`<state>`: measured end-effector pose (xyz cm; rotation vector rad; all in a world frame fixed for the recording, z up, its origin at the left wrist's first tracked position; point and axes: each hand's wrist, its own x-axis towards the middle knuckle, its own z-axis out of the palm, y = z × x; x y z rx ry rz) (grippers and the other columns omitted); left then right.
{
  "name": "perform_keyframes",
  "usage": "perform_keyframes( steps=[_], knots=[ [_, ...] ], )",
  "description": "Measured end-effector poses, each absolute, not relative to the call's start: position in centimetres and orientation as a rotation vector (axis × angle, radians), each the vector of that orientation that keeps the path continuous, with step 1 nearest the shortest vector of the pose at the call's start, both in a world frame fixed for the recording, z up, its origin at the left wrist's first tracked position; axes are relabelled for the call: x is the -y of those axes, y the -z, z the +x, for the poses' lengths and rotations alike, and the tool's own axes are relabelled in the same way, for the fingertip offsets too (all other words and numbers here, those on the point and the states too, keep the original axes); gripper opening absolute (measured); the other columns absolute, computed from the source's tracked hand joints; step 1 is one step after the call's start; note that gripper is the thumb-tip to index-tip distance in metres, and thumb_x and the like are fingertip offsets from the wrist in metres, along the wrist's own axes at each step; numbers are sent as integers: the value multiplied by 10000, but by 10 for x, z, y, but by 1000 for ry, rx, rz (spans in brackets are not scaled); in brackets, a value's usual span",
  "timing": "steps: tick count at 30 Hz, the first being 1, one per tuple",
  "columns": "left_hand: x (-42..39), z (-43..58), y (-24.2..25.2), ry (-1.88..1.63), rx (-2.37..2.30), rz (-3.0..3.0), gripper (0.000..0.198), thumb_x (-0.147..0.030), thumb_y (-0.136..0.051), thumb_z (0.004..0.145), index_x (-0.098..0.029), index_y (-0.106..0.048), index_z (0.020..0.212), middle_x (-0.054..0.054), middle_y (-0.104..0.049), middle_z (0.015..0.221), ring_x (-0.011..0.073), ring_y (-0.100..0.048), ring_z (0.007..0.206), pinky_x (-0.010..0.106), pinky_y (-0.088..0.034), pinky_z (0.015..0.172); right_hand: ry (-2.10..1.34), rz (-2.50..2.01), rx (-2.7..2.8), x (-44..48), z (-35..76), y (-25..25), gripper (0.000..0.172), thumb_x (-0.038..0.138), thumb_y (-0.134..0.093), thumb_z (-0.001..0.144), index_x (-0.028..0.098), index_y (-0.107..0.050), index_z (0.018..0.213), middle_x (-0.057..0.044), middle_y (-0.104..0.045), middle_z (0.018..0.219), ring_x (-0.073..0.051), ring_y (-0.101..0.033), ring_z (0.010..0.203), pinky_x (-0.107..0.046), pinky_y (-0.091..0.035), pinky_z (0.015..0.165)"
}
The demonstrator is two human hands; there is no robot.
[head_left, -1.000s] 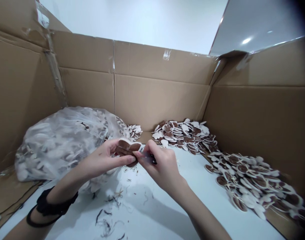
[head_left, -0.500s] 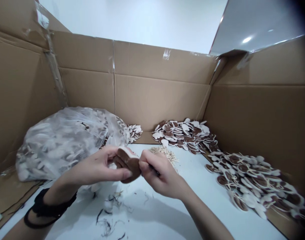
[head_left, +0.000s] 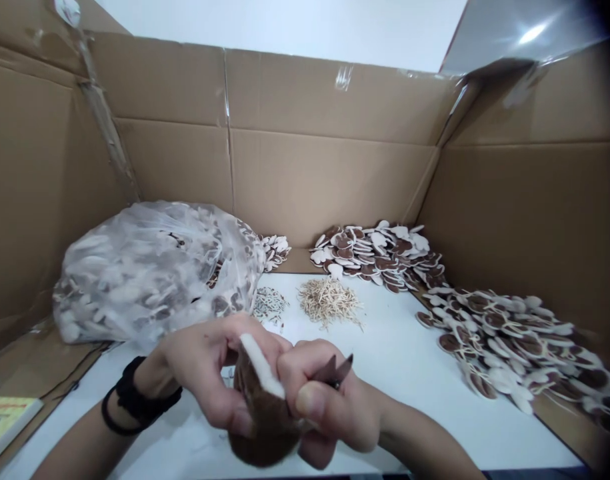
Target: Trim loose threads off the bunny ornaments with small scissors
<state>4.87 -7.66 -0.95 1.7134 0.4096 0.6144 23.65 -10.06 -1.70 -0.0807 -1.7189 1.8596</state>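
Note:
My left hand [head_left: 219, 373] is closed on a brown piece with a white fuzzy edge [head_left: 265, 427], thumb on its brown face. It looks like the flat, rounded brown-and-white cut-outs piled nearby. My right hand [head_left: 335, 400] is closed too, its thumb and fingers pinching at the right side of that piece. Two dark pointed blades of small scissors [head_left: 337, 373] stick up from this fist; their handles are hidden in the palm. What the right fingertips pinch is partly covered.
A clear plastic bag [head_left: 155, 267] full of cut-outs bulges at the left. Piles of cut-outs [head_left: 379, 257] and corded ones [head_left: 515, 340] lie along the right. Short cream strips [head_left: 329, 301] and small grey bits [head_left: 269, 303] lie on the white table. Cardboard walls [head_left: 329, 180] surround it.
Both hands have come lower and nearer with the brown piece. The right hand has turned, so the scissor blades now show. The view has tilted down, uncovering the cream strips and grey bits.

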Motion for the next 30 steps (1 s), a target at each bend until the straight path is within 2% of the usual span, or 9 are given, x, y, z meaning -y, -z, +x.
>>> perform_keyframes(
  steps=[2,5,7,12,15,19,22,26,30],
  knots=[
    [74,50,8,-496,-287,1647,305,-472,-764,679,-180,-676,696,49,-634,612,189,-593,566,314,-534,583,-1948,-63,1575,101,234,15,421,537,-552,878,226,-414,629,106,-314,413,-42,-242,313,-156,-228,329],
    [66,54,8,-576,-281,1547,292,-441,-772,697,-180,-642,688,-28,-491,506,86,-378,427,212,-371,410,-2001,-13,1355,98,227,17,385,475,-567,896,222,-407,653,142,-257,367,-29,-140,280,-140,-145,299],
    [59,57,11,-619,-275,1532,349,-495,-755,706,-185,-606,649,-53,-417,458,65,-293,397,195,-296,370,-2010,-4,1253,93,223,20,367,462,-559,907,222,-409,674,153,-240,356,-30,-98,273,-138,-118,285],
    [48,68,15,-670,-227,1528,588,-713,-743,564,-180,-504,488,-13,-437,440,99,-401,453,219,-368,429,-1957,3,1070,67,229,12,407,421,-507,938,242,-307,632,160,-164,353,-39,-27,246,-148,-129,233],
    [51,69,9,-653,-250,1511,573,-692,-771,522,-173,-530,550,11,-529,578,96,-437,485,223,-387,453,-1535,-81,1170,51,239,0,422,408,-434,978,237,-277,626,133,-175,386,-54,-97,292,-166,-170,295],
    [48,62,-5,-941,-868,1454,369,-517,-694,733,-171,-573,772,3,-567,682,128,-520,615,226,-446,583,-618,-500,1670,40,242,-3,388,422,-383,1011,212,-404,686,58,-352,538,-90,-311,447,-216,-256,444],
    [41,57,-15,-957,-1162,1533,231,-386,-651,771,-165,-605,819,11,-605,751,161,-565,725,241,-469,670,-140,-645,1865,31,236,1,389,549,-434,957,214,-425,760,56,-393,562,-95,-341,455,-222,-259,453],
    [34,54,-23,-823,-1129,1685,127,-297,-593,807,-172,-608,794,-6,-609,755,146,-565,707,222,-449,652,-130,-733,2042,16,233,9,278,394,-421,971,223,-376,756,46,-440,570,-105,-383,463,-216,-282,464],
    [27,48,-20,-752,-1180,1755,148,-304,-675,766,-170,-617,787,-11,-588,773,134,-529,689,210,-413,604,-223,-704,2152,8,231,15,188,177,-379,919,228,-343,741,34,-454,597,-117,-399,491,-228,-269,485]
  ],
)
